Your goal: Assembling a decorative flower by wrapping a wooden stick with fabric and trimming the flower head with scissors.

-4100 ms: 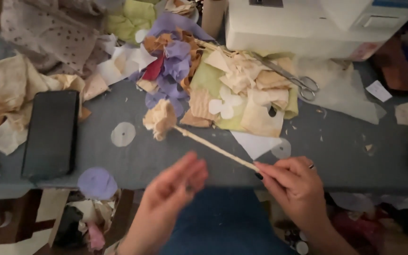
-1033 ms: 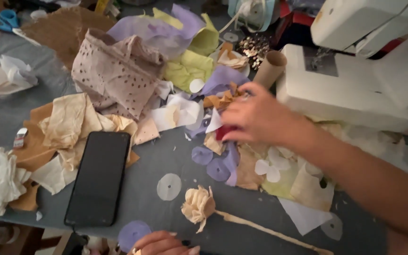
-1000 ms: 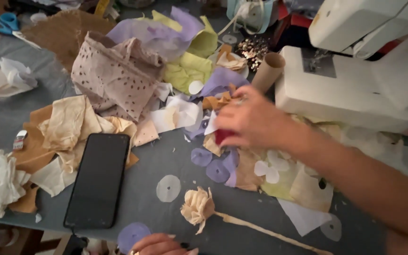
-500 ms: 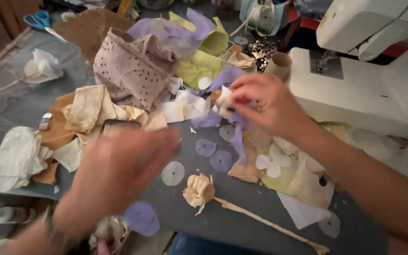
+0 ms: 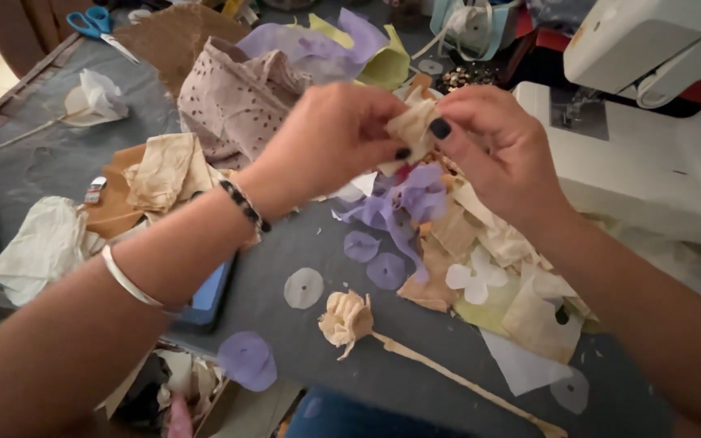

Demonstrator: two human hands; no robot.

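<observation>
In the head view, both hands meet above the middle of the grey bench [image 5: 34,170]. The left hand [image 5: 330,138] and the right hand [image 5: 501,146] are closed together on one small cream fabric piece [image 5: 414,128]; each pinches it between thumb and fingertips, so the piece hangs in the air between them, above the clutter. The right thumb has a dark painted nail.

Directly under the hands lies a heap of purple fabric scraps [image 5: 403,207] and beige cut petals [image 5: 480,276]. Nearer to the person, below the hands, a finished cream fabric flower [image 5: 346,316] rests on the bench with its long wrapped stem [image 5: 464,381] running away toward the right. Beside it are flat round discs, one pale [image 5: 303,288] and two purple [image 5: 375,259]. Under the left forearm a dark phone [image 5: 204,296] is partly hidden. Beyond the left hand sits a dotted beige cloth [image 5: 233,101], and far off to the left another white flower [image 5: 95,96] and blue scissors [image 5: 95,20]. Beyond the right hand stands a white sewing machine [image 5: 651,97].

I judge that the step in hand is shaping or folding this small piece into a petal. The next move seems to need fine finger work: a firm pinch on one side while the other hand turns or gathers the cloth, without dropping it into the heap.
</observation>
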